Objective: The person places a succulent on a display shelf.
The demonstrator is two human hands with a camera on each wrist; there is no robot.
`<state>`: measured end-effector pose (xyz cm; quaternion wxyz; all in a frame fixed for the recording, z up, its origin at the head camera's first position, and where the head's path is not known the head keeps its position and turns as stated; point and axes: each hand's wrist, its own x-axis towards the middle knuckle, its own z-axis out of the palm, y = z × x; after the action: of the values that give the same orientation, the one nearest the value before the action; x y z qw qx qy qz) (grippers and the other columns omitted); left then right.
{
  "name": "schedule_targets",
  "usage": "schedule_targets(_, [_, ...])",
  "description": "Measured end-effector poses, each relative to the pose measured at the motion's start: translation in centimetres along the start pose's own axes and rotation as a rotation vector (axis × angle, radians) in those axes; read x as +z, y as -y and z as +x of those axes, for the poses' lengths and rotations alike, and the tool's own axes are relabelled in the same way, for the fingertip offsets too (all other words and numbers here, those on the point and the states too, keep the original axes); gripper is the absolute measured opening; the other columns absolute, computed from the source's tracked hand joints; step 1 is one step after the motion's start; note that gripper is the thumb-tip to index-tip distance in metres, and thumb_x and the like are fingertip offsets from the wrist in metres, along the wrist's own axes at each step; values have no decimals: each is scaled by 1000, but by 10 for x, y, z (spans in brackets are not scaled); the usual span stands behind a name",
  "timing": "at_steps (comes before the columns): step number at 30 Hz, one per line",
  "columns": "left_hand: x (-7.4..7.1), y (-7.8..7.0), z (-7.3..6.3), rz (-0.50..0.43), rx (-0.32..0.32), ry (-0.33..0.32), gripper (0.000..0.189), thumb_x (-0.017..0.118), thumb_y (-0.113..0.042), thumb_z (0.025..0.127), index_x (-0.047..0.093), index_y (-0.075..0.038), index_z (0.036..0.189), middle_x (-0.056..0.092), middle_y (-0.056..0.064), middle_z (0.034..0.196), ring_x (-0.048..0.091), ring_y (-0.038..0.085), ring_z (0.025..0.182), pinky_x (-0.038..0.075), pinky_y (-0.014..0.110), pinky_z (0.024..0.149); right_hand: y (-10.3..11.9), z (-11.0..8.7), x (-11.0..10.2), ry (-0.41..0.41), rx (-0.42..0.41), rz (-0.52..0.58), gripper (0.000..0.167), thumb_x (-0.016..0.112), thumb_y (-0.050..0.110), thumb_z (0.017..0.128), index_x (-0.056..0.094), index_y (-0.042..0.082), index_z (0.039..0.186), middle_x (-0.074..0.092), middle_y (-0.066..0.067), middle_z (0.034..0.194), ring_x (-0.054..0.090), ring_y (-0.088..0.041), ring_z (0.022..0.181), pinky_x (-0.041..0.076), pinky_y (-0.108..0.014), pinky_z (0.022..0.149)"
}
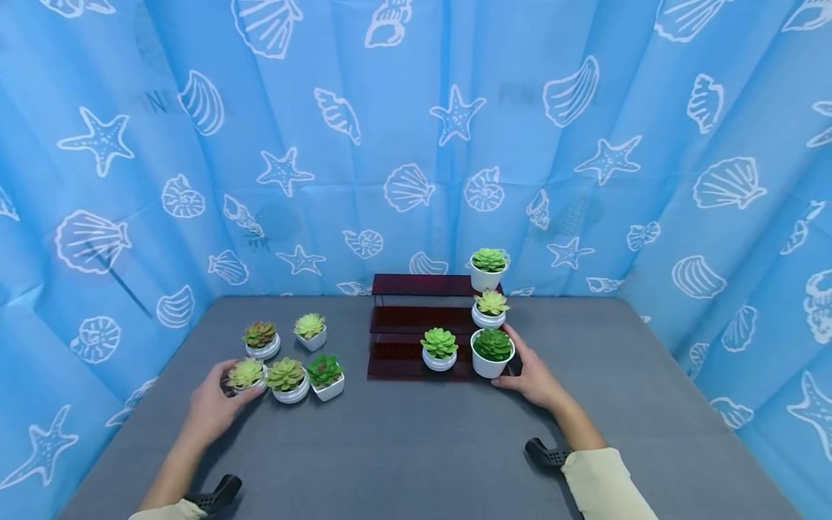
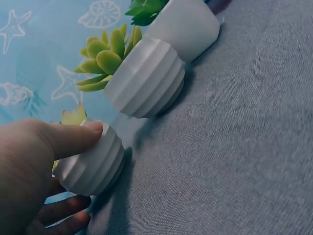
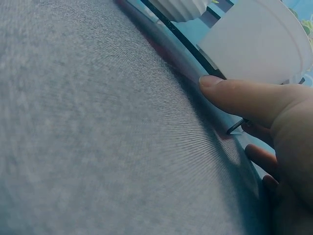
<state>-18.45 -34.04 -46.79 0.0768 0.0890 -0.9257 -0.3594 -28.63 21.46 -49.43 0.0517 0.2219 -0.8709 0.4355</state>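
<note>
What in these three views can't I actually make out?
- Left wrist view: most of the leaves in the gripped pot, hidden behind the left hand.
- Right wrist view: the whole of the smooth white pot, cut off by the top edge; also whether the right hand presses it, since the thumb overlaps its lower edge.
- Head view: lettering on the curtain, too faint.

Frame centre: dark-red stepped rack point(image 1: 416, 318) stands on grey cloth-covered table point(image 1: 390, 448), before blue shell-printed curtain point(image 1: 390, 108). Four green succulents in round white pots point(image 1: 492, 354) occupy it, three along its right end. Frame left: five green-to-reddish succulents in white pots point(image 1: 287, 379), two behind three.
</note>
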Motion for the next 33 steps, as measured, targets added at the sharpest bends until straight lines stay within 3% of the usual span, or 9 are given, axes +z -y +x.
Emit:
schedule_targets(6, [1, 2, -3, -10, -14, -64, 86, 76, -43, 83, 36, 9, 139, 49, 33, 124, 53, 46, 107, 46, 53, 86, 1, -1, 1, -3, 19, -12, 106, 86, 18, 72, 20, 11, 155, 32, -26, 151, 33, -49, 132, 26, -67, 102])
schedule_targets(9, [0, 2, -4, -16, -21, -87, 82, 79, -34, 81, 39, 9, 137, 50, 35, 123, 54, 47, 107, 46, 53, 86, 2, -2, 1, -6, 29, -16, 106, 86, 18, 73, 20, 12, 155, 32, -25, 151, 33, -49, 132, 25, -67, 102])
schedule_targets(15, [-6, -4, -7, -44, -56, -87, 83, 81, -30, 80, 37, 7, 139, 46, 35, 128, 51, 48, 112, 45, 54, 88, 2, -3, 0, -12, 29, -19, 106, 87, 18, 72, 21, 12, 155, 33, -25, 150, 34, -50, 131, 26, -67, 101])
schedule_targets(23, [-16, -31, -9, -88, -30, -111, 89, 78, -38, 82, 31, 4, 145, 41, 34, 133, 48, 49, 116, 44, 55, 91, 1, -5, -1, -10, 54, -25, 106, 87, 18, 72, 21, 13, 155, 34, -25, 150, 35, -50, 130, 28, -67, 101])
schedule_targets(28, [-19, -53, -6, -142, -9, -89, 92, 76, -44, 83, 30, 2, 147, 40, 32, 137, 47, 49, 118, 44, 57, 90, 3, -2, -3, -4, 38, -1, 107, 87, 17, 71, 21, 13, 155, 33, -24, 151, 34, -48, 132, 27, -66, 102])
schedule_targets(33, [-20, -68, 4, -226, 57, -23, 87, 76, -39, 85, 31, 2, 147, 42, 27, 138, 45, 43, 122, 43, 50, 94, 2, 0, -2, 9, 13, 24, 107, 87, 16, 71, 20, 11, 155, 33, -24, 151, 32, -46, 134, 25, -64, 105])
